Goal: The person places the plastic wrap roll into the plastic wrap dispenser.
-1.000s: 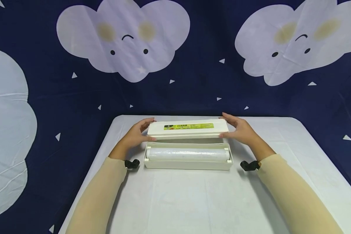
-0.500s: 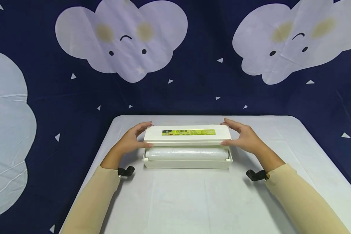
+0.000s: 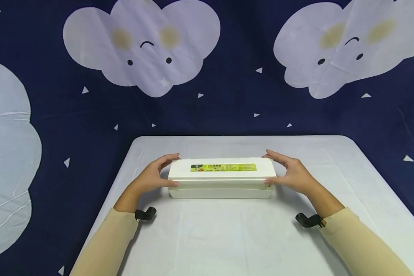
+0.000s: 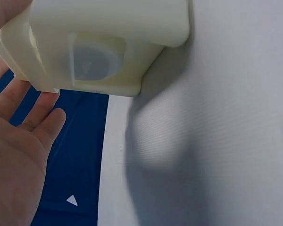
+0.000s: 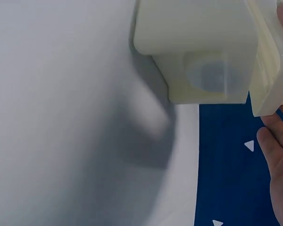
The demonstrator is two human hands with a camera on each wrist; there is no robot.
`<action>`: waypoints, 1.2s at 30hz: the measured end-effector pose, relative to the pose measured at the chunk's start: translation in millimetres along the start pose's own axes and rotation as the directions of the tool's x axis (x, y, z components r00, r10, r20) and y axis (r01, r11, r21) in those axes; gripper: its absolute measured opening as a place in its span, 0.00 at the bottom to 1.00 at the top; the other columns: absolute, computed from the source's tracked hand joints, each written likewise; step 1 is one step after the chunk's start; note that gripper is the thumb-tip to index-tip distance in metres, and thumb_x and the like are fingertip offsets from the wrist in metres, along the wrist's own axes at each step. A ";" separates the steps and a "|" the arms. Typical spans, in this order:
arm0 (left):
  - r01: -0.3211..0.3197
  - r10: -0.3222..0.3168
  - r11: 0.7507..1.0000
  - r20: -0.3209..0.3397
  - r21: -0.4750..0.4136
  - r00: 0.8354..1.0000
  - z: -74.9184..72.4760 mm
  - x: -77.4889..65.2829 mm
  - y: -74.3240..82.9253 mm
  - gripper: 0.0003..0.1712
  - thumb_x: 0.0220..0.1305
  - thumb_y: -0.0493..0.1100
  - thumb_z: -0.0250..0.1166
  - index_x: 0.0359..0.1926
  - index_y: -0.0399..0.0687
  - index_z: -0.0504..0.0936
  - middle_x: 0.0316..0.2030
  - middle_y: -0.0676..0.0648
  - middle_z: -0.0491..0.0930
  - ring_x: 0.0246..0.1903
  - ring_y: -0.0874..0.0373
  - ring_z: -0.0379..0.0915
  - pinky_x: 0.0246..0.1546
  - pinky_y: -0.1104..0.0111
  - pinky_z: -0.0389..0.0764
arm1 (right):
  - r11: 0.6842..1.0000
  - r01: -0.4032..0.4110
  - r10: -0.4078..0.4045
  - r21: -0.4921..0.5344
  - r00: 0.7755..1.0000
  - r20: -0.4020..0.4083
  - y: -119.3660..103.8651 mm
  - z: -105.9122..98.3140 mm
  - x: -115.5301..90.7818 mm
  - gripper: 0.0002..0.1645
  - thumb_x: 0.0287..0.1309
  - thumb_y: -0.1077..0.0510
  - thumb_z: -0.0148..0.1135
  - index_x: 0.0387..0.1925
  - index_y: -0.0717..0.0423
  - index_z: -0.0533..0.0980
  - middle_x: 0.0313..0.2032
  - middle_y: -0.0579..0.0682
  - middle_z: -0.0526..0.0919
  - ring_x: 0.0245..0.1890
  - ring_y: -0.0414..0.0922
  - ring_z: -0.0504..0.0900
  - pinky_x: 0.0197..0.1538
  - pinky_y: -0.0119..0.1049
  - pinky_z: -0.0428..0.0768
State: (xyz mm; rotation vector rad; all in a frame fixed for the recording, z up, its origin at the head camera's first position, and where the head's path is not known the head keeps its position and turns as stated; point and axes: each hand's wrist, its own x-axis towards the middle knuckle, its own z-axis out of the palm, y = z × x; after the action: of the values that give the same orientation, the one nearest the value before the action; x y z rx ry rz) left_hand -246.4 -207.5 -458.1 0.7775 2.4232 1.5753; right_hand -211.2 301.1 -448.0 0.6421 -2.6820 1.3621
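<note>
Head view: both hands on the lid (image 3: 222, 171) ends.
Left hand (image 3: 151, 176) and right hand (image 3: 294, 174) pinch light, stiff, slick plastic over the box (image 3: 220, 193).

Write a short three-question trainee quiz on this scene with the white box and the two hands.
1. True or false: the lid rests over the box base.
2. Which hand holds the lid's end nearer the right edge of the head view? A) left hand B) right hand
3. Fill in: the lid's top carries a green and yellow ____.

Key: 1 true; 2 B; 3 label.
</note>
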 end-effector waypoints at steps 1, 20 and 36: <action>0.001 -0.001 1.000 0.003 -0.004 1.000 0.7 -1.4 0.4 0.59 0.46 0.39 0.89 0.78 0.51 0.68 0.72 0.44 0.71 0.75 0.45 0.58 0.75 0.45 0.54 | 1.000 0.001 -0.001 0.003 1.000 -0.004 0.5 1.0 -1.9 0.65 0.39 0.51 0.91 0.78 0.55 0.67 0.62 0.49 0.83 0.73 0.54 0.68 0.73 0.51 0.65; -0.034 0.034 0.999 0.009 0.013 0.999 8.0 -12.4 1.7 0.62 0.40 0.35 0.90 0.77 0.49 0.69 0.69 0.38 0.73 0.75 0.43 0.58 0.76 0.46 0.52 | 0.997 0.063 -0.065 -0.043 0.997 -0.045 -1.4 13.7 -20.8 0.65 0.36 0.53 0.92 0.77 0.54 0.68 0.62 0.50 0.83 0.71 0.57 0.71 0.71 0.29 0.64; -0.063 0.063 0.998 0.005 0.021 0.998 10.1 -16.4 4.3 0.64 0.39 0.36 0.91 0.78 0.55 0.69 0.67 0.45 0.75 0.74 0.47 0.59 0.77 0.48 0.51 | 0.982 0.109 -0.122 -0.154 0.989 -0.080 2.5 18.7 -28.7 0.64 0.36 0.49 0.92 0.76 0.52 0.70 0.62 0.49 0.84 0.68 0.54 0.74 0.69 0.27 0.65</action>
State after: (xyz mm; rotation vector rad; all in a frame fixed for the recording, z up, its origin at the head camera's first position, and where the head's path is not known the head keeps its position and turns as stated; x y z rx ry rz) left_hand -226.9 -206.1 -461.2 0.8687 2.4399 1.5706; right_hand -183.6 297.3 -468.2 0.6922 -2.6008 1.1218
